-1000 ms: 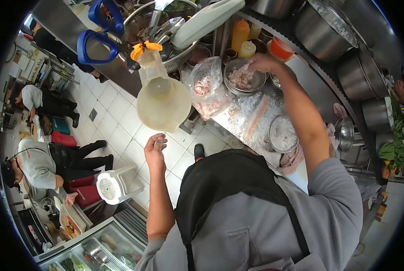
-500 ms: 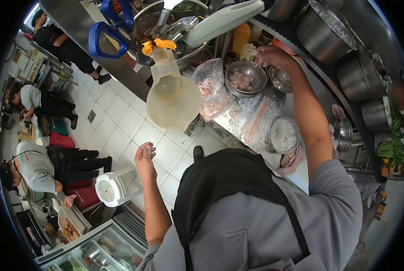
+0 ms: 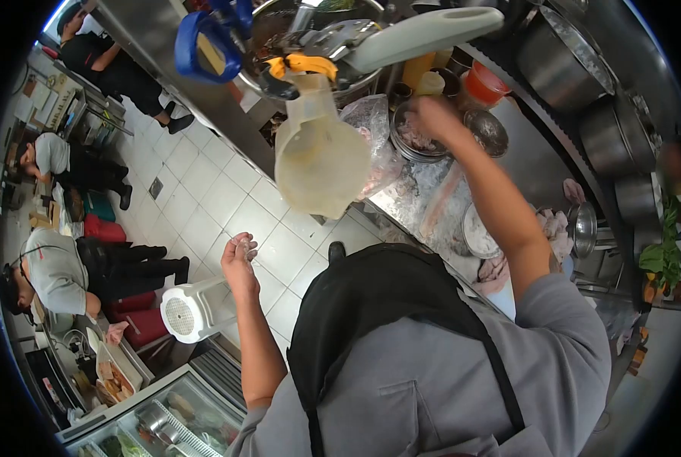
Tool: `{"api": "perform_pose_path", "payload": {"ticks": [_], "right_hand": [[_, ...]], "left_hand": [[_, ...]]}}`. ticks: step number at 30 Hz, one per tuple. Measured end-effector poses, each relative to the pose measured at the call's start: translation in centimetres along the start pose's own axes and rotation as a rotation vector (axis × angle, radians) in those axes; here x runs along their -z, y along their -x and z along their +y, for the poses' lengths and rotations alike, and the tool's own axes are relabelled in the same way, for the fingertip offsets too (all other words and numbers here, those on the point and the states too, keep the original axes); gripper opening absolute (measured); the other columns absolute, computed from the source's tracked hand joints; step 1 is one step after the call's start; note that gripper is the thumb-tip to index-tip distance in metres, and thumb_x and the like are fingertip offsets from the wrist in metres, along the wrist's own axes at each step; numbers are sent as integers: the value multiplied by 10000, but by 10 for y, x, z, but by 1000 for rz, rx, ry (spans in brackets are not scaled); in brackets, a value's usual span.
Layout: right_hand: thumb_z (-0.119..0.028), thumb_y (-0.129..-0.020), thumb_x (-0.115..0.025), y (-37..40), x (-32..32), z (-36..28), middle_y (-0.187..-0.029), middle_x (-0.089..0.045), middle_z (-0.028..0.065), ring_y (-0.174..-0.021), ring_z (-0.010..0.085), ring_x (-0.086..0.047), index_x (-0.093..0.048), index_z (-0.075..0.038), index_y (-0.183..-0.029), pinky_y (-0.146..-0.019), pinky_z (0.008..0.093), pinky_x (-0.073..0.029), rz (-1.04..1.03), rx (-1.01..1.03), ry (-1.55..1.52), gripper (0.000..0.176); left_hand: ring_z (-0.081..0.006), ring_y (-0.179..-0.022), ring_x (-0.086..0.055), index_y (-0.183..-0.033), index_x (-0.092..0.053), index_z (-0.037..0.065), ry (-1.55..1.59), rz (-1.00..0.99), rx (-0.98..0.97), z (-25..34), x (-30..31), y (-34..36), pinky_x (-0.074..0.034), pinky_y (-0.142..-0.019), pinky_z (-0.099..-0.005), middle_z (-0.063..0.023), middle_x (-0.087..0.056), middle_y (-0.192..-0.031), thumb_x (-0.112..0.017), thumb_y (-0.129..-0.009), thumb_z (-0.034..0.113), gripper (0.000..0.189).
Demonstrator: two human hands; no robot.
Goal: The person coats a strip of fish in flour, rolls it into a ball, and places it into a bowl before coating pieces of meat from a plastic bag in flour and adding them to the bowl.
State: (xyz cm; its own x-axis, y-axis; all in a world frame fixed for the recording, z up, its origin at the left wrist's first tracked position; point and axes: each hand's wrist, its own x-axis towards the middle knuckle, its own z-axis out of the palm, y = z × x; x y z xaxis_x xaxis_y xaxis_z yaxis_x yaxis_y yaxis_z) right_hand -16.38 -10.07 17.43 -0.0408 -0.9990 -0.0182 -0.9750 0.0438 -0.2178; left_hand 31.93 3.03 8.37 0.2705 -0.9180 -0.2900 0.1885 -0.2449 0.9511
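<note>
Seen from above, a person's two hands are well apart. The right hand (image 3: 435,118), blurred, reaches into a round, shiny metal bowl (image 3: 415,157) on the counter (image 3: 410,196); whether its fingers are closed on the soft, pale pink strips of meat (image 3: 411,135) lying there cannot be told. The left hand (image 3: 240,255) is raised over the tiled floor (image 3: 203,183), fingers loosely curled and parted. Beside the bowl sits a crinkled, clear plastic bag (image 3: 386,161), pink meat showing through; on its other side is a smaller, rounded metal bowl (image 3: 487,135). Nearer the person, a long, pale strip (image 3: 441,202) lies on powder-dusted metal, close to a round dish of white powder (image 3: 480,230). A cloudy, rounded plastic vessel (image 3: 321,167) appears left of the bag.
</note>
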Motion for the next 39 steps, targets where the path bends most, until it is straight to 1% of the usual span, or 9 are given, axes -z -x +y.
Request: {"api": "perform_pose_path", "payload": {"ticks": [1, 3, 4, 9, 12, 18, 23, 31, 39], "right_hand": [[-191, -855, -647, 6, 7, -28, -948, -697, 215, -914, 388, -673, -710, -26, -985, -836, 459, -533, 62, 197, -176, 219], [-148, -835, -635, -9, -19, -61, -941, -690, 222, -899, 393, -668, -715, -37, -1003, -834, 451, -527, -56, 410, -257, 217], [-158, -841, -631, -21, -34, -75, -979, -702, 205, -928, 396, -672, -725, -53, -1025, -849, 449, -533, -172, 497, -6, 232], [-141, -869, -603, -62, -133, -103, -1080, -693, 209, -1003, 396, -664, -727, -45, -1047, -869, 446, -538, -268, 238, 123, 238], [-145, -869, -605, -62, -147, -125, -1081, -693, 207, -1004, 390, -663, -725, -44, -1052, -869, 444, -537, -235, 182, 138, 240], [-152, -871, -608, -37, -124, -93, -1084, -693, 202, -1004, 380, -663, -721, -43, -1061, -869, 439, -537, -154, 27, 56, 247], [-158, -872, -611, -28, -162, -94, -1086, -694, 198, -1005, 371, -662, -718, -41, -1069, -868, 435, -536, -121, -14, 97, 253], [-167, -873, -616, -6, -96, -68, -1090, -695, 191, -1006, 357, -661, -714, -39, -1081, -868, 429, -535, -53, -124, -252, 263], [-177, -875, -621, 1, -76, -75, -1094, -695, 185, -1007, 343, -660, -709, -37, -1093, -867, 422, -535, 35, -135, -318, 274]], "left_hand": [[-117, -821, -613, -1041, -649, 6, 4, 8, 6, 1, 2, -2, -470, -703, -245, -78, -674, -989, -567, -970, 102, 145], [-119, -818, -614, -1040, -647, 1, 41, 21, 10, 3, 6, -7, -469, -704, -241, -81, -675, -988, -567, -970, 95, 142], [-119, -816, -615, -1040, -646, 0, 63, 23, 11, 4, 8, -8, -469, -704, -241, -82, -675, -987, -567, -970, 93, 141], [-123, -805, -617, -1045, -641, -2, 104, 35, -20, 16, 24, -8, -469, -703, -237, -85, -673, -982, -574, -965, 84, 136], [-131, -797, -617, -1055, -634, -3, 143, 59, -44, 15, 47, -10, -474, -687, -235, -89, -667, -977, -590, -961, 85, 136], [-141, -764, -599, -1054, -612, -9, 215, 172, 4, -7, 100, -16, -473, -635, -236, -96, -645, -959, -605, -966, 102, 142], [-135, -771, -594, -1066, -611, -20, 193, 152, 15, -11, 114, -34, -470, -646, -234, -99, -639, -979, -588, -977, 104, 155], [-136, -783, -603, -1064, -617, -29, 153, 56, -7, 4, 105, -63, -473, -651, -230, -104, -643, -985, -576, -977, 90, 153], [-122, -776, -613, -1052, -632, -4, 120, -9, 32, 0, 97, -79, -477, -648, -229, -86, -656, -955, -600, -968, 109, 145]]}}
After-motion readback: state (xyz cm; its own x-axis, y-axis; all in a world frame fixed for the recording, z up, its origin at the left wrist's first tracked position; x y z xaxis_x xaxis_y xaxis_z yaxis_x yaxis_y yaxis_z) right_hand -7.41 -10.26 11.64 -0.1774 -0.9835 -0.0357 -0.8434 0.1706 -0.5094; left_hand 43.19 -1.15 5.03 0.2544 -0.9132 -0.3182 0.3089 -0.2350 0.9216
